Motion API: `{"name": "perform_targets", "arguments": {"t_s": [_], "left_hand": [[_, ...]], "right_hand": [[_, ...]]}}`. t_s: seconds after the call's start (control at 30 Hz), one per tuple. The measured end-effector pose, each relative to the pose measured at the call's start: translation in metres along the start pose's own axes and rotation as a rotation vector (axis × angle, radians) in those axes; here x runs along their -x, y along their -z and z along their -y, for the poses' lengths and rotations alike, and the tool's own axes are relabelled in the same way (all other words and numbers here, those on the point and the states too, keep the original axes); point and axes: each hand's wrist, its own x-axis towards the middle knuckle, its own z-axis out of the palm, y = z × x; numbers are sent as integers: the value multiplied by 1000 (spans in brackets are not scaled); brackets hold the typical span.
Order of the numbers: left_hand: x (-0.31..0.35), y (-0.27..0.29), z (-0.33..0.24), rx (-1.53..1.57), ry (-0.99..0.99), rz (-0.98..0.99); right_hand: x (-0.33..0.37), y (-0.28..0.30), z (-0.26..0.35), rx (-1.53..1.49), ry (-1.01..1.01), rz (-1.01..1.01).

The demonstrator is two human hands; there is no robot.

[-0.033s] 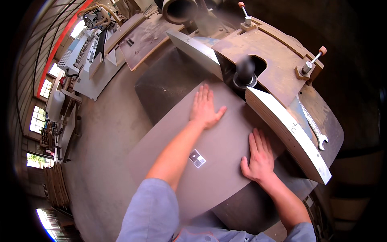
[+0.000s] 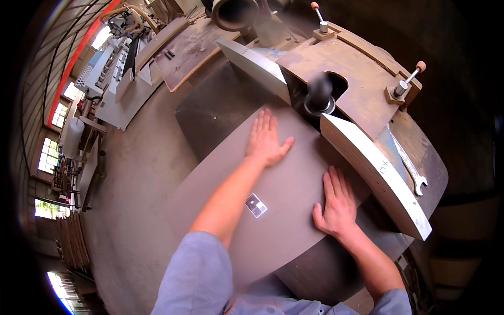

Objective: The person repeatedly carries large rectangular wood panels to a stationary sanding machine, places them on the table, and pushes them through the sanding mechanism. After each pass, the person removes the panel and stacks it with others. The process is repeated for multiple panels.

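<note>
1. A big grayish-brown board (image 2: 289, 197) lies flat on a dark surface (image 2: 215, 113). Its far edge is near the black round tool (image 2: 319, 94); I cannot tell if they touch.
2. A small sticker (image 2: 256, 205) is on the board, just right of the left arm.
3. The left hand (image 2: 266, 140) lies flat on the far part of the board. Its grip is loose, with the fingers out straight, holding nothing.
4. The right hand (image 2: 337, 207) lies on the right part, by the board's edge. Its grip is loose too, palm down, with the thumb out to the left.
5. One thick block with a white face (image 2: 375, 173) stands to the right of the tool. Another white block (image 2: 254, 65) stands to its left.
6. A brown wooden cover (image 2: 357, 79) sits behind the tool. It has a cut-out around it.
7. A silver wrench (image 2: 409, 163) lies to the right, behind the right block.
8. Two handles with orange knobs stand on the far side, one at the right (image 2: 403, 86) and one farther left (image 2: 318, 16).
9. Far left, there are bright windows (image 2: 49, 155).
</note>
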Motion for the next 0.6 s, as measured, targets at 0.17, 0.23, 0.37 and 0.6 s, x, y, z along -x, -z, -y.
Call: {"name": "perform_targets", "arguments": {"t_s": [0.17, 0.23, 0.37, 0.6], "left_hand": [[-17, 1, 22, -3, -3, -29], [-24, -2, 32, -8, -6, -48], [-35, -6, 48, -30, -15, -77], [-54, -3, 74, -62, -14, -68]], "right_hand": [[-22, -11, 6, -8, 12, -23], [-31, -16, 9, -1, 9, -7], [-47, -24, 14, 6, 19, -17], [-72, -37, 22, 17, 22, -20]]}}
